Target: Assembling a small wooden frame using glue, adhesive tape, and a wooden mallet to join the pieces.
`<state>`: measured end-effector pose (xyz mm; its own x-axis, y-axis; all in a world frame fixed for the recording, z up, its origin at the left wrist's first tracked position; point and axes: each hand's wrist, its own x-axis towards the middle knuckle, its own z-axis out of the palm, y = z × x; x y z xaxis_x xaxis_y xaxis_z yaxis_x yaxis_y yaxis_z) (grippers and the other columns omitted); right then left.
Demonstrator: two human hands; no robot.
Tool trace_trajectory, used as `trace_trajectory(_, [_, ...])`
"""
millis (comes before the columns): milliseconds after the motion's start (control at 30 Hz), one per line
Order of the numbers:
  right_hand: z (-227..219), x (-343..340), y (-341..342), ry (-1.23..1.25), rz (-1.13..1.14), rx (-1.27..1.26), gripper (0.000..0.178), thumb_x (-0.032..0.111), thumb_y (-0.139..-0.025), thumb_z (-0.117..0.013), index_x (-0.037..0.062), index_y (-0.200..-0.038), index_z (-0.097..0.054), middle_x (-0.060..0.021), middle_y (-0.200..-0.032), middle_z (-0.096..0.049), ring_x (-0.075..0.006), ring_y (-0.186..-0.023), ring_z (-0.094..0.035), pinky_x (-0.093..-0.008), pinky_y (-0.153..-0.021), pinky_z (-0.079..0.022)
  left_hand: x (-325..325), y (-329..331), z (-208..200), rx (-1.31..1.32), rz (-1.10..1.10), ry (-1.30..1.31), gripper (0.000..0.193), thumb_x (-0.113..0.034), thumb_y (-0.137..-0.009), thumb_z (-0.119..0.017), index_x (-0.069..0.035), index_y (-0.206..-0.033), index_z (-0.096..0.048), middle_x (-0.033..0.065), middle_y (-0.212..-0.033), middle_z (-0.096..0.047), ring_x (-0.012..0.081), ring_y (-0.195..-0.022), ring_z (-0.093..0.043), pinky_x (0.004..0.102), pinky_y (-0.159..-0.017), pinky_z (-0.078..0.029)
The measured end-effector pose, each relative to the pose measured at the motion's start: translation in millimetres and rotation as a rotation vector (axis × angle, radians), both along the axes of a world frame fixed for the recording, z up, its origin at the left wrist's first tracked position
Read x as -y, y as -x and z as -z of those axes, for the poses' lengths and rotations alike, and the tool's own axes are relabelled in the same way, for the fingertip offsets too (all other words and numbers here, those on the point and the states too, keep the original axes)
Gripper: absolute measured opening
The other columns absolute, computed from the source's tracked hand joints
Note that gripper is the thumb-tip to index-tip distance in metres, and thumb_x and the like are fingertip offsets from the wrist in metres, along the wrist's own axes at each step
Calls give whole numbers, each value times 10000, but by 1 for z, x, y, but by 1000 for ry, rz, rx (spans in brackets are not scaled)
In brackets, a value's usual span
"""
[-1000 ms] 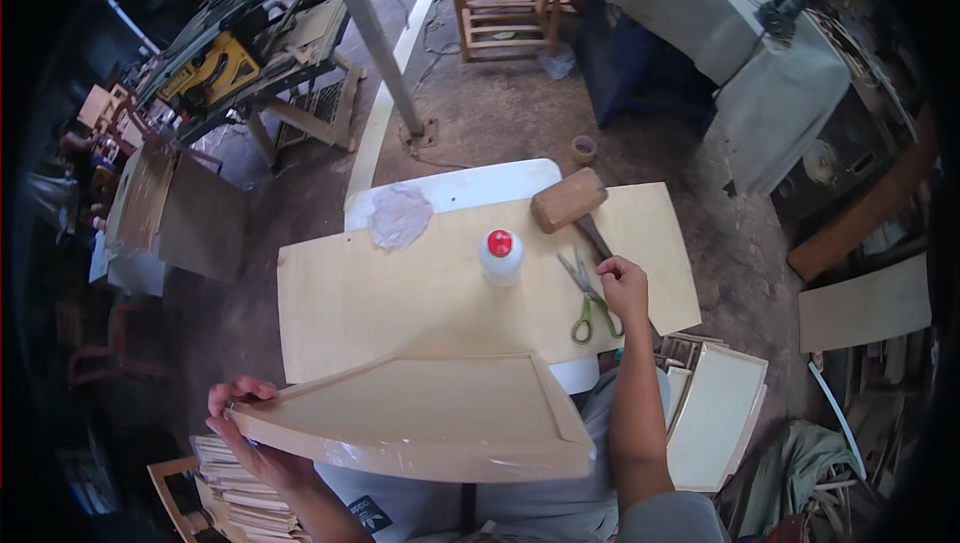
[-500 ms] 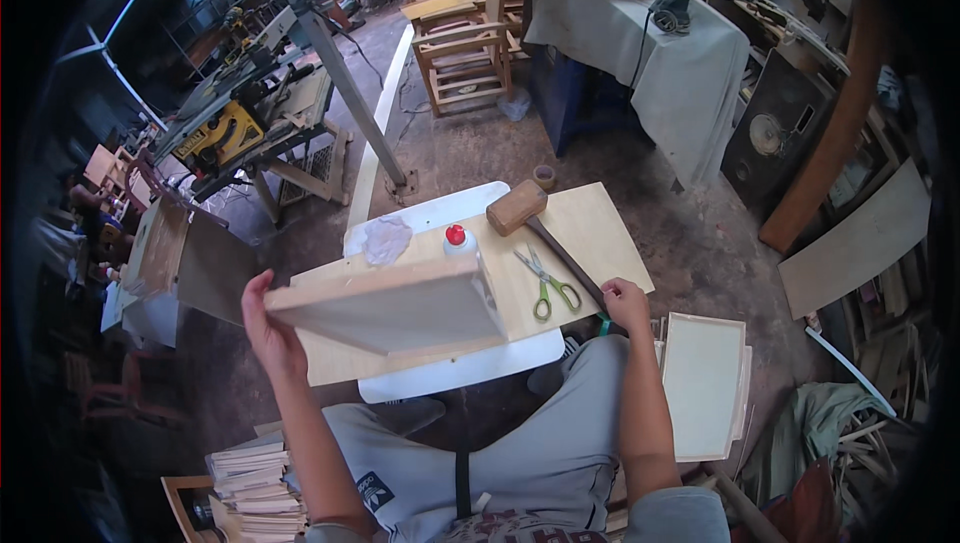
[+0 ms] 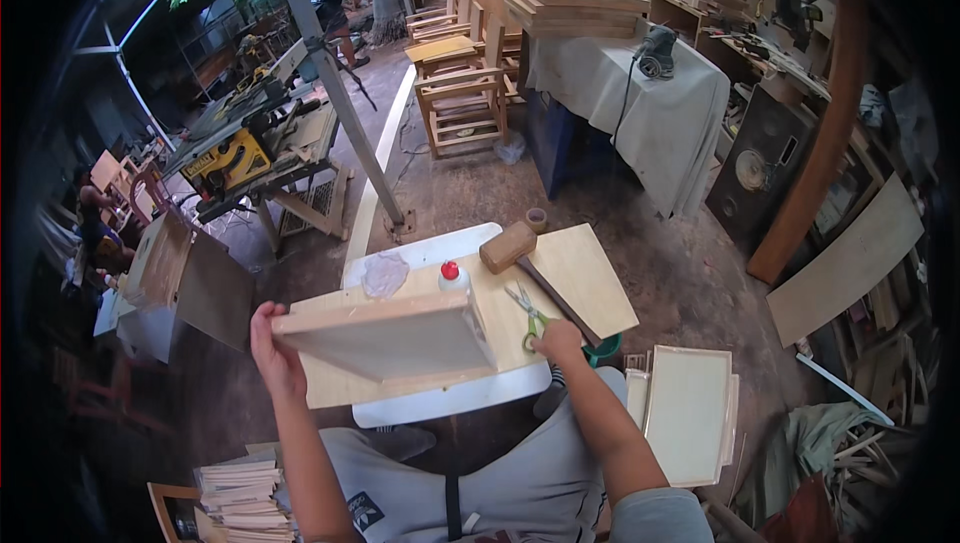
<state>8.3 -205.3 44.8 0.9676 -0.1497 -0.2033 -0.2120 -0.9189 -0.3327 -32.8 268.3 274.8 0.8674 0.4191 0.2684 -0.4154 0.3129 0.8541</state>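
My left hand [image 3: 278,351] grips the left end of a shallow wooden panel with raised edges [image 3: 385,333], which stands tilted on a light plywood board [image 3: 590,273]. My right hand [image 3: 560,341] is closed at the green handles of a pair of scissors [image 3: 526,307]; the blades point away from me, and the fingers partly hide the handles. Just right of the scissors lies a wooden mallet [image 3: 510,246] with a dark handle. A white bottle with a red cap [image 3: 452,276] stands behind the panel, beside a crumpled pale cloth [image 3: 385,274].
A white table [image 3: 450,398] supports the board. A green round thing [image 3: 603,348] sits near its right edge. Pale panels [image 3: 690,413] are stacked at right, wood strips [image 3: 240,498] at lower left. Beyond are a table saw [image 3: 228,161], chairs [image 3: 465,103] and a draped bench [image 3: 670,93].
My right hand has moved left from the mallet's handle end to the scissors' handles. My left hand keeps hold of the panel. The whole view has shifted slightly.
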Motion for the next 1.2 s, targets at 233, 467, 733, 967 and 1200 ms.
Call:
trace_trajectory(233, [-7,34,-40,-89,-147,-347,412,326,-724,-774,31,-1013,-768,-157,-937,-763,-303,-858,-755,-399,-776,-609,-47,19,6,56,-1,166,287,-302,-1101,-508,-61,-1221,-609,51,-1040,-657,145,-956,-638,307,-876,-520])
trace_trajectory(467, [-20,166,-166,-862,146,53,244,93,-882,-671,44,-1112,-738,-12,-815,-691,-78,-726,-645,-266,-581,-517,-104,-3,4,-223,-531,244,310,-257,-1118,-447,-57,-1313,-582,41,-1057,-627,169,-920,-603,348,-866,-516])
trace_trajectory(733, [65,144,-462,347,166,-191,602,521,-748,-766,65,-1140,-762,-155,-1129,-757,-330,-1080,-722,-420,-918,-573,-229,5,40,-304,-187,37,417,-230,-1094,-433,-80,-1469,-534,135,-1349,-645,267,-1222,-614,459,-1090,-472])
trace_trajectory(967, [194,93,-564,518,-69,-385,453,397,-803,-793,139,-1175,-768,-91,-1247,-733,-255,-1175,-697,-379,-939,-579,-259,14,51,-390,-122,-82,441,-309,-1097,-409,-105,-1485,-467,89,-1282,-631,248,-1196,-592,441,-1064,-456])
trace_trajectory(1200, [254,84,-617,657,-235,-440,448,386,-785,-817,122,-1144,-772,-88,-1203,-746,-274,-1119,-717,-408,-924,-592,-206,41,68,-487,-336,-67,389,-324,-1084,-435,-108,-1401,-495,79,-1199,-624,238,-1126,-597,435,-1004,-461])
